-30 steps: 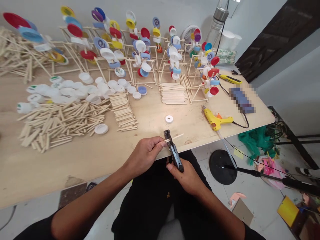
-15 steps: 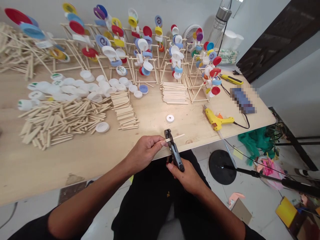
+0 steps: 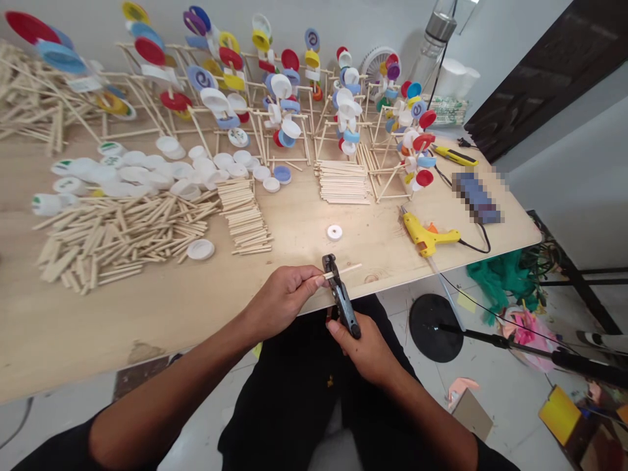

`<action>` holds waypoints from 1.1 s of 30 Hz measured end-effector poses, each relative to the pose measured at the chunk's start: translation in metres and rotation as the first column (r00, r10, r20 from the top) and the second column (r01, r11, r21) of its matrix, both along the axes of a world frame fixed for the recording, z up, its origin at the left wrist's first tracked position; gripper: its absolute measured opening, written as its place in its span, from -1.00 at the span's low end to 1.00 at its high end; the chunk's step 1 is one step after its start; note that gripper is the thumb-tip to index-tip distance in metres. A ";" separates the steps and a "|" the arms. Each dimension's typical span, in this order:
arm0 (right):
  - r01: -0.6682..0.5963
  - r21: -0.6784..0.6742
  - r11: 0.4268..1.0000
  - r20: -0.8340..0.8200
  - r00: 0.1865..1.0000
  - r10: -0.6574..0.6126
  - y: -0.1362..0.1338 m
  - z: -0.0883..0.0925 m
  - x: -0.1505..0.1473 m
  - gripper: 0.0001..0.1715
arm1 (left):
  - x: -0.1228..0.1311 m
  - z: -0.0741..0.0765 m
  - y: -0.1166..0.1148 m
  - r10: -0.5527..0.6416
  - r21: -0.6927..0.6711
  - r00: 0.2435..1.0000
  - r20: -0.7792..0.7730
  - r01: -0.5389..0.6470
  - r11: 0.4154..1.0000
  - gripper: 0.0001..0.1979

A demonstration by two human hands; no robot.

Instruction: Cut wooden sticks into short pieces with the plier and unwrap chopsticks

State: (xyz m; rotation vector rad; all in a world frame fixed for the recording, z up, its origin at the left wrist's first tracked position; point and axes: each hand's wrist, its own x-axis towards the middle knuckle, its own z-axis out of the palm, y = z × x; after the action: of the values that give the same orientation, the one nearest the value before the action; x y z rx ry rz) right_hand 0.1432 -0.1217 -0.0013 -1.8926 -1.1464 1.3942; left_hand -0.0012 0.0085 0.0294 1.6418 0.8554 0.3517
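Between thumb and fingers, my left hand (image 3: pixel 289 294) pinches a thin wooden stick (image 3: pixel 350 269) near the table's front edge. The stick passes through the jaws of a dark metal cutting tool (image 3: pixel 343 301), its free end poking out to the right. My right hand (image 3: pixel 367 343) is wrapped round the handles of that tool, below the table edge and over my lap. Just beyond the tool's head lies a white bottle cap (image 3: pixel 334 233) with a small hole in its middle.
A yellow glue gun (image 3: pixel 428 234) lies at the right, near a yellow utility knife (image 3: pixel 456 155). Loose sticks (image 3: pixel 122 235), stacked sticks (image 3: pixel 343 182) and white caps (image 3: pixel 132 173) cover the left and middle. Stick frames with coloured cap wheels (image 3: pixel 282 88) stand along the back.
Almost nothing differs. Both hands keep the same grip on the stick and the tool, and the view has shifted very slightly.
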 end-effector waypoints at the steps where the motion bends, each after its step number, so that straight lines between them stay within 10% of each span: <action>1: 0.005 0.001 1.000 0.001 1.000 -0.005 0.000 -0.001 -0.001 -0.64 | 0.000 -0.001 0.000 -0.007 0.021 1.000 -0.011 0.007 1.000 -0.65; 9: 0.053 -0.017 0.998 0.006 0.999 -0.053 0.000 -0.002 -0.007 -0.57 | -0.004 -0.012 -0.011 0.010 0.416 0.990 -0.142 0.051 0.908 -0.66; 11: 0.053 -0.019 0.998 0.005 0.999 -0.053 0.000 -0.002 -0.007 -0.56 | -0.004 -0.017 -0.016 0.072 0.657 0.979 -0.191 0.073 0.751 -0.67; 15: 0.060 -0.028 0.998 0.003 0.998 -0.059 0.000 -0.005 -0.007 -0.55 | -0.006 -0.024 -0.020 0.189 0.954 0.959 -0.212 0.162 0.253 -0.75; 17: 0.050 -0.038 0.998 -0.008 0.999 -0.050 0.001 -0.005 -0.007 -0.56 | -0.007 -0.025 -0.017 0.169 0.969 0.963 -0.208 0.180 0.168 -0.76; 20: 0.025 -0.045 0.999 -0.054 0.998 -0.028 0.003 -0.002 -0.005 -0.56 | -0.008 -0.026 -0.010 0.103 0.950 0.979 -0.176 0.141 0.280 -0.78; 28: 0.015 -0.069 0.998 -0.071 0.997 -0.020 0.005 0.005 0.000 -0.58 | -0.005 -0.017 -0.005 -0.008 0.469 0.993 -0.115 0.061 0.881 -0.66; 33: -0.005 -0.061 0.998 -0.028 1.000 0.003 0.005 0.004 0.001 -0.65 | -0.001 -0.006 -0.002 0.028 0.093 1.000 -0.004 -0.028 0.995 -0.67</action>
State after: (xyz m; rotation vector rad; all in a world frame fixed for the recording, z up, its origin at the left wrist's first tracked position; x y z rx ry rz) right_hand 0.1447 -0.1167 0.0024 -1.9081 -1.1062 1.4690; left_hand -0.0023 0.0064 0.0237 1.7189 0.8777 0.4124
